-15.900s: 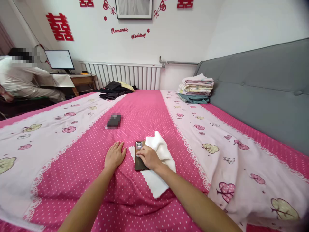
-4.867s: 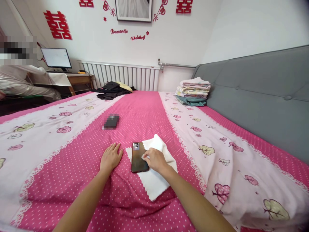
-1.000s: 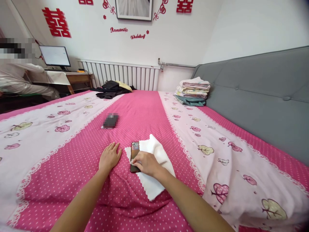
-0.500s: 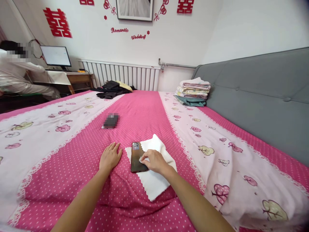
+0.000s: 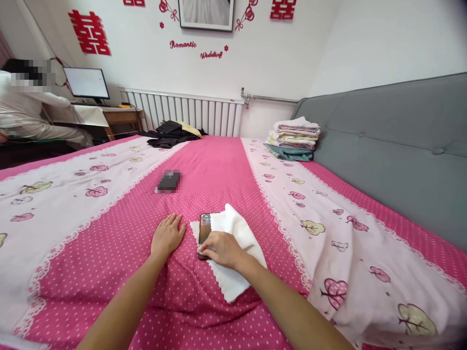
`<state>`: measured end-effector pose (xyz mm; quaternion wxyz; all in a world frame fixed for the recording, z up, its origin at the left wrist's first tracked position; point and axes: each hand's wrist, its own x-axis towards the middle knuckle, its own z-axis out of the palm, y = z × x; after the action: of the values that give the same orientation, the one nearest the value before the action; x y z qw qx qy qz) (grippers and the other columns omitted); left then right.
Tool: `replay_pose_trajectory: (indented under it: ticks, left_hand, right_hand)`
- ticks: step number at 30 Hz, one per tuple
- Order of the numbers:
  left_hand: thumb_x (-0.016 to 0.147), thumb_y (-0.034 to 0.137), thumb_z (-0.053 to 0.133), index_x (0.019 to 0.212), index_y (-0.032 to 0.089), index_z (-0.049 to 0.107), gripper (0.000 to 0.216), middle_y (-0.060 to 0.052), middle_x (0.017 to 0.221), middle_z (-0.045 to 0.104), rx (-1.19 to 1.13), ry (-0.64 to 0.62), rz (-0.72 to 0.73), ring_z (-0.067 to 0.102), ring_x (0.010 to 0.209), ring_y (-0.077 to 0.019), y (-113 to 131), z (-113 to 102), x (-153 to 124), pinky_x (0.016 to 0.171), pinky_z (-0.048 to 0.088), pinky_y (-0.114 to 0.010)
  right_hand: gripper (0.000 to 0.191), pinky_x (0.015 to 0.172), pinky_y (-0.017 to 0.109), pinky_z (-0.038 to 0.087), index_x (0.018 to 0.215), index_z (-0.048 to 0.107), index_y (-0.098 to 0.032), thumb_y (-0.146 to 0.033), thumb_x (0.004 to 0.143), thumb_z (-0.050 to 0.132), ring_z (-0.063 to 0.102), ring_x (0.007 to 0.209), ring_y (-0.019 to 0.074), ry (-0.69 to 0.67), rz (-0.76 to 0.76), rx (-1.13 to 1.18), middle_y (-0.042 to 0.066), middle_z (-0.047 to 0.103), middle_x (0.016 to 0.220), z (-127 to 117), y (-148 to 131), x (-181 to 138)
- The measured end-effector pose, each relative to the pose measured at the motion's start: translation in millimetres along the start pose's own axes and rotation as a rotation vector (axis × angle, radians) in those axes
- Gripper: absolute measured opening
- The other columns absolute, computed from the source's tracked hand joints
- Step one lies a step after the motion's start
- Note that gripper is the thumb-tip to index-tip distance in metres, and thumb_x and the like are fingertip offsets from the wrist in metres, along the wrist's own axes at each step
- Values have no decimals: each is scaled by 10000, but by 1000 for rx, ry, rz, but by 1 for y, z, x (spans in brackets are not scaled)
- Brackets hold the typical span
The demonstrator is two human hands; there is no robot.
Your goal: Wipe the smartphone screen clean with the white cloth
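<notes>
Right hand (image 5: 223, 249), pinching zigzag-edged white cloth (image 5: 240, 234), hides part of the brown oblong phone (image 5: 205, 231)! Left hand (image 5: 168, 237) lies flat beside it, fingers parted. Beyond the phone: crumpled black clothes (image 5: 169, 133).

Only one view's given here, head-worn, so the bed (image 5: 219, 165) is looked across from above, forward and tilted down. The left hand (image 5: 168, 237) and right hand (image 5: 223, 249) are caught pretty close, lower centre of the frame. The far wall (image 5: 273, 58) is fitted in up top, its picture (image 5: 206, 14) clipped by the top edge, and the headboard (image 5: 394, 121) is cut off at the right
</notes>
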<state>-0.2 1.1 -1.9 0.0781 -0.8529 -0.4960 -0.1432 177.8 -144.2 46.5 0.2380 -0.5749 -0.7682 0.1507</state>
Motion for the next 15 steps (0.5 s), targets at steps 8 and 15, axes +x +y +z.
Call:
replay_pose_trajectory:
  ticks: [8, 15]
  left_hand:
    - [906, 350, 350, 1299, 93, 511, 497, -150, 1328, 526, 1, 9, 2, 453, 1263, -255, -2, 3, 1, 1083, 310, -393]
    - [912, 360, 324, 1318, 78, 488, 521, -150, 1347, 508, 2, -8, 4, 429, 1282, -251, -3, 4, 1, 1095, 286, -383]
  right_hand:
    - [168, 831, 241, 450, 932, 735, -243, -253, 849, 590, 631, 915, 150, 102, 119, -16, 20, 704, 977, -3, 12, 5]
    - [193, 811, 249, 442, 955, 734, -257, -266, 844, 576, 630, 916, 165, 141, 210, -34, 27, 689, 985, -3, 22, 4]
